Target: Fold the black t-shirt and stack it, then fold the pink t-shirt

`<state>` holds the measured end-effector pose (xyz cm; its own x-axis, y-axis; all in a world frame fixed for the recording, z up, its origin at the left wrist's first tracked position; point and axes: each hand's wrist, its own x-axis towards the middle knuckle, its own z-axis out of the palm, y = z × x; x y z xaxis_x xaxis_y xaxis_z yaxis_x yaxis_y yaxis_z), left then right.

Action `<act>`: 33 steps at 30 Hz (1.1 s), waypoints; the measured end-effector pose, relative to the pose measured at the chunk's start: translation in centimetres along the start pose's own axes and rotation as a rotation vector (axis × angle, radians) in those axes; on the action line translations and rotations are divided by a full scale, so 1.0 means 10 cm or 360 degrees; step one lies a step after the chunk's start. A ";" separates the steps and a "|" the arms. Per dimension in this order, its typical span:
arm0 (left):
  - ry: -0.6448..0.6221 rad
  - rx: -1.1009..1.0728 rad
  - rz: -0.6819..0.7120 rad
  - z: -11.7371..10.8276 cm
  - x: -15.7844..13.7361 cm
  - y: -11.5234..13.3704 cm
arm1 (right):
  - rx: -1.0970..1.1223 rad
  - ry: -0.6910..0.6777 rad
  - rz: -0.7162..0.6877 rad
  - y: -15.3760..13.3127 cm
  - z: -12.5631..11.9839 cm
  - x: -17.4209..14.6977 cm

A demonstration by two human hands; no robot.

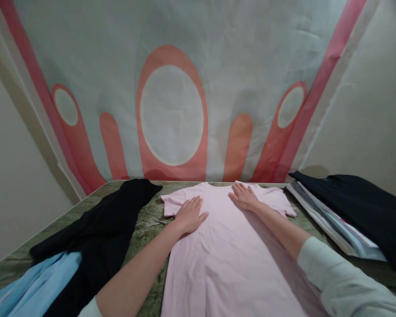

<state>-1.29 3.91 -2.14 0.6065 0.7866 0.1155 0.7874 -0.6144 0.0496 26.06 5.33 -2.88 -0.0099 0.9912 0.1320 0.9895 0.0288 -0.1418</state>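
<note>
A pale pink T-shirt (224, 255) lies spread out face-up, its neckline toward the table's far edge and its short sleeves out to the sides. My left hand (190, 214) rests flat on the shirt near the left sleeve, palm down with the thumb apart. Higher up, by the right shoulder and close to the collar, my right hand (244, 196) presses flat on the fabric, fingers stretched out. Neither hand grips the cloth. Soft wrinkles run down the body of the shirt, and its lower end passes out of view.
On the left of the wood-patterned table (148, 233) lie a crumpled black garment (108, 237) and a light blue one (42, 286). A stack of folded clothes (336, 220), with a black garment (356, 202) on top, sits at right. Behind hangs a banner (171, 114) with orange shapes.
</note>
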 end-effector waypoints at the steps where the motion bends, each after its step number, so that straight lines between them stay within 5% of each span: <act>1: 0.0004 0.0007 0.0001 0.00 0.00 0.00 | -0.0015 0.0054 0.0076 0.04 -0.03 -0.05; 3: 0.0014 0.0019 0.0003 0.02 0.01 -0.01 | 0.0012 0.0087 0.0037 -0.02 -0.05 -0.22; 6: 0.0038 0.0025 0.0019 0.03 0.03 -0.03 | 0.0154 -0.0082 -0.0451 -0.22 -0.02 -0.50; 8: 0.0047 0.0021 0.0032 0.04 0.04 -0.05 | 0.0167 -0.0100 -0.0540 -0.24 -0.01 -0.61; 17: 0.0046 0.0006 0.0020 0.03 0.04 -0.05 | -0.0078 -0.0058 0.0295 0.55 -0.12 -0.43; 19: 0.0036 0.0023 0.0017 0.05 0.05 -0.06 | -0.0073 -0.0062 0.0276 0.43 -0.09 -0.41; 25: 0.0035 0.0055 0.0044 0.09 0.07 -0.09 | 0.0087 -0.0165 -0.0250 0.04 -0.01 -0.19; 33: 0.0034 0.0082 0.0053 0.11 0.07 -0.11 | -0.0072 -0.0107 0.0271 0.65 -0.11 0.12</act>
<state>-1.62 5.20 -3.16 0.6305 0.7639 0.1372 0.7717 -0.6359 -0.0060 32.60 6.59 -2.54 0.1500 0.9877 0.0440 0.9832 -0.1443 -0.1119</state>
